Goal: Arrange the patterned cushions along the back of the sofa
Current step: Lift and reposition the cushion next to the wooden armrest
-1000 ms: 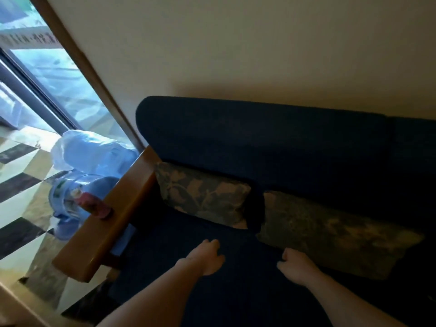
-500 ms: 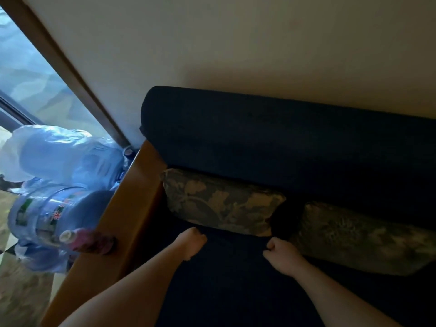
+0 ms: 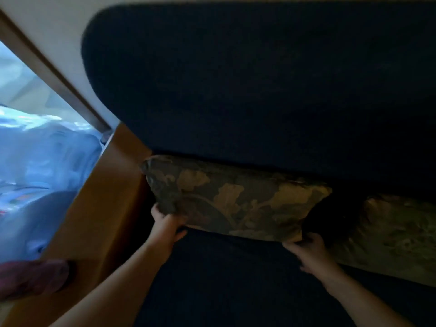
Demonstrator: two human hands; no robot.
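2 cushions lean against the sofa back. The left hand and right hand grip the left cushion by its bottom corners; the right cushion lies beside it.

sofa: I see very dark blue, plain
left cushion: dull green with tan leafy shapes
right cushion: same dull green and tan, darker
armrest: orange-brown wood
wall: cream
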